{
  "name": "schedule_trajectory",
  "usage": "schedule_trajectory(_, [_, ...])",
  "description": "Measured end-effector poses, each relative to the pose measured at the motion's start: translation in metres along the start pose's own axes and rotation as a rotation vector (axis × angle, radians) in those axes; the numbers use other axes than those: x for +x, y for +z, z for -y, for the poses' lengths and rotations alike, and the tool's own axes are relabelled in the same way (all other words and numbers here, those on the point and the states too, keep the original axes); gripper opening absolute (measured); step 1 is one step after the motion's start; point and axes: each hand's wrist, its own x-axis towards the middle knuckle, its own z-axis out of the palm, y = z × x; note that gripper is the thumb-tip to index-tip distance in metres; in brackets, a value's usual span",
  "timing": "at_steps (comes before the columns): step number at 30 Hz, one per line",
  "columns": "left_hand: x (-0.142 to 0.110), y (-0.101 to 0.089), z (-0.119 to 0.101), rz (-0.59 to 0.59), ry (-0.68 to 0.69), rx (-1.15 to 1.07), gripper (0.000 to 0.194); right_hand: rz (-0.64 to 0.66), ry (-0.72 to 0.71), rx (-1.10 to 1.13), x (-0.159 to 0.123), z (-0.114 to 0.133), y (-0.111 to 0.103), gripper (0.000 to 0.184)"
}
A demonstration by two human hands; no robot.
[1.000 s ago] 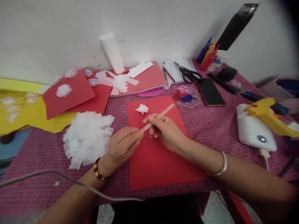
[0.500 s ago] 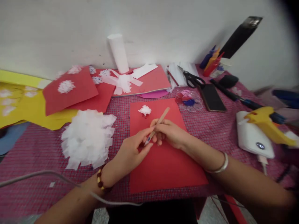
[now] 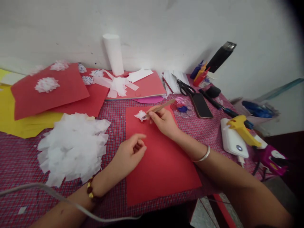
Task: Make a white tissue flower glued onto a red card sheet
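My right hand [image 3: 163, 122] is closed around a flat wooden craft stick [image 3: 163, 107], pinched between thumb and fingers. The stick's lower end meets the small white crumpled-paper flower [image 3: 140, 114] near the top of a red sheet [image 3: 161, 167]; whether it presses into the flower is hard to tell. Lower down, my left hand [image 3: 133, 148] hovers over the sheet's left side, fingers loosely curled, thumb and forefinger apart, nothing visible between them. A heap of white tissue squares [image 3: 73, 148] lies to its left.
Paint blobs sit on a clear palette [image 3: 182, 108], beside black scissors [image 3: 185, 88] and a phone [image 3: 201, 105]. A yellow glue gun [image 3: 244, 129] rests on a white power bank [image 3: 231, 141]. A cable [image 3: 59, 197] crosses the near left. Red sheets with paper flowers [image 3: 47, 85] lie far left.
My right hand has carried the craft stick up and left to the white flower. My left hand has let go of the stick and drawn back. The view has shifted right.
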Motion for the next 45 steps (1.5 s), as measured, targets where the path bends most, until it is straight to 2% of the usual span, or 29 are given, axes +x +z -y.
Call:
schedule_trajectory(2, [0.000, -0.002, 0.001, 0.101, 0.112, 0.151, 0.013, 0.028, -0.020, -0.086, 0.003, -0.002, 0.003, 0.021])
schedule_trajectory(4, [-0.001, -0.003, 0.001, 0.146, 0.204, 0.254, 0.014, 0.069, -0.033, -0.168, 0.005, -0.004, 0.005, 0.017])
schedule_trajectory(6, [-0.001, -0.003, 0.000, 0.159, 0.241, 0.285, 0.015, 0.101, -0.044, -0.239, 0.006, -0.005, 0.006, 0.015])
schedule_trajectory(14, [0.000, -0.002, -0.001, 0.177, 0.216, 0.269, 0.017, 0.048, -0.051, -0.336, 0.005, -0.012, 0.005, 0.022])
schedule_trajectory(20, [0.000, -0.002, -0.003, 0.184, 0.218, 0.288, 0.017, 0.087, -0.041, -0.356, 0.010, -0.013, 0.007, 0.020])
schedule_trajectory(27, [0.000, 0.000, -0.003, 0.190, 0.189, 0.313, 0.018, 0.109, -0.100, -0.467, 0.013, -0.008, 0.010, 0.018])
schedule_trajectory(30, [0.000, -0.001, -0.003, 0.193, 0.179, 0.304, 0.018, 0.052, -0.105, -0.423, 0.011, -0.004, 0.005, 0.018])
schedule_trajectory(34, [0.001, -0.002, -0.004, 0.196, 0.185, 0.292, 0.017, -0.110, -0.096, -0.202, 0.010, -0.002, -0.003, 0.016])
schedule_trajectory(38, [0.001, -0.001, -0.004, 0.202, 0.204, 0.315, 0.017, -0.077, -0.027, -0.062, 0.012, -0.007, -0.003, 0.020])
schedule_trajectory(41, [-0.001, -0.002, -0.002, 0.145, 0.278, 0.353, 0.018, -0.019, -0.045, -0.107, 0.013, -0.014, -0.001, 0.020])
schedule_trajectory(45, [0.004, -0.017, 0.002, -0.078, 0.466, 0.632, 0.025, 0.072, -0.112, -0.270, 0.012, -0.019, -0.001, 0.015])
